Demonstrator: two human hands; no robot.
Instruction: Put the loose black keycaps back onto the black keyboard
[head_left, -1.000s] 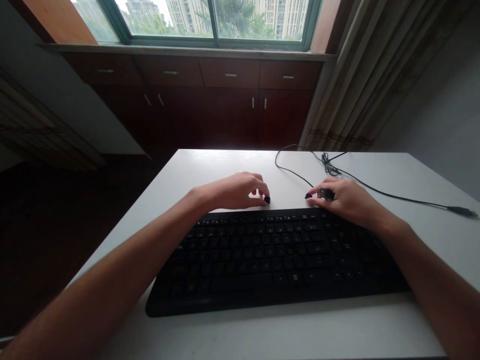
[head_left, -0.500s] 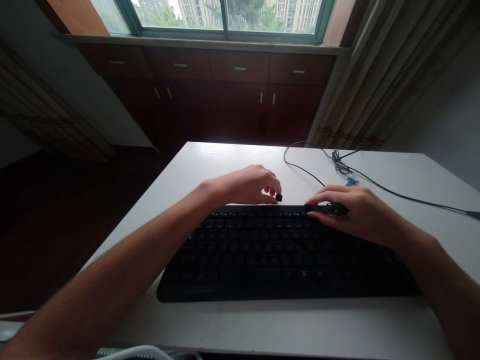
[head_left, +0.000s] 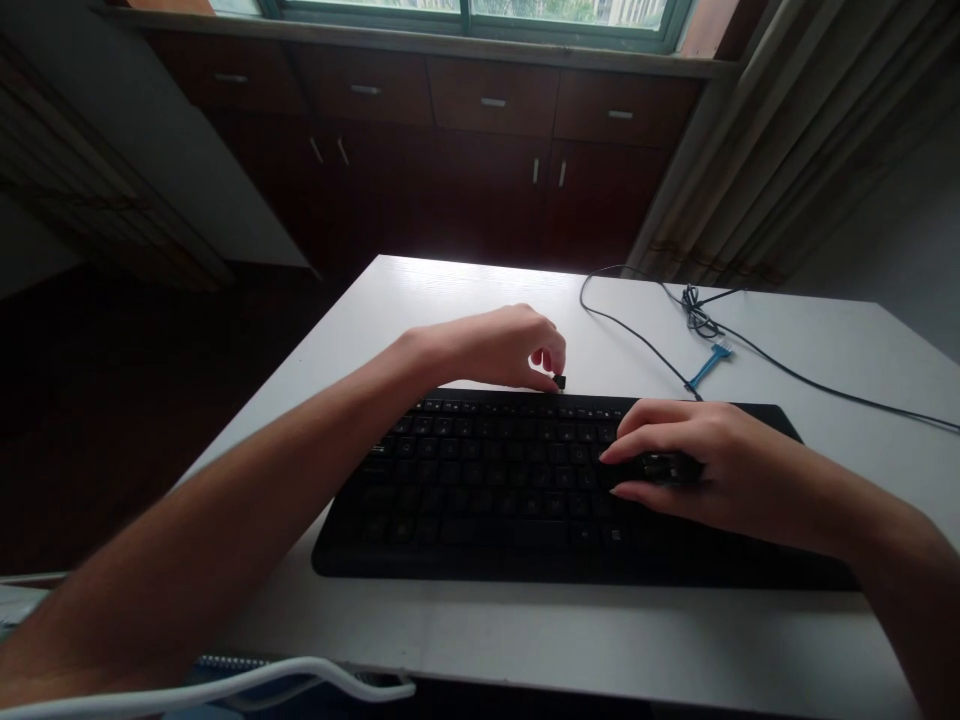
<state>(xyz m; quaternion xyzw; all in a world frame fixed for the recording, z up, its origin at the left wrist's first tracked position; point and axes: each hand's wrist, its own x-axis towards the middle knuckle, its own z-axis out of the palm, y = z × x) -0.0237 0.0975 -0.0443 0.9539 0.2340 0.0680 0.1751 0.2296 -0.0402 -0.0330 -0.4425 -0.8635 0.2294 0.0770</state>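
A black keyboard (head_left: 480,555) lies across the white table. At its far edge, my left hand (head_left: 517,345) is closed in a pinch, with a small black square piece like a keycap (head_left: 559,382) at the thumb and fingertips. My right hand (head_left: 697,455) is over the right half of the keyboard, its thumb and fingers closed around a dark tool with a shiny part (head_left: 660,467). Its exact kind is hard to make out, as the palm and fingers cover much of it. Whether it touches the keys I cannot tell.
A small blue brush (head_left: 709,366) lies behind the keyboard, beside a thin black cable (head_left: 810,378) with a bundled loop. A white curved bar (head_left: 300,668) crosses the table's front edge at lower left. Beyond the table stand wooden cabinets (head_left: 480,180) under a window.
My right hand has come nearer with the dark tool, from the keyboard's far edge to over its keys. The left hand keeps its pinch at the far edge. The view has tipped downward.
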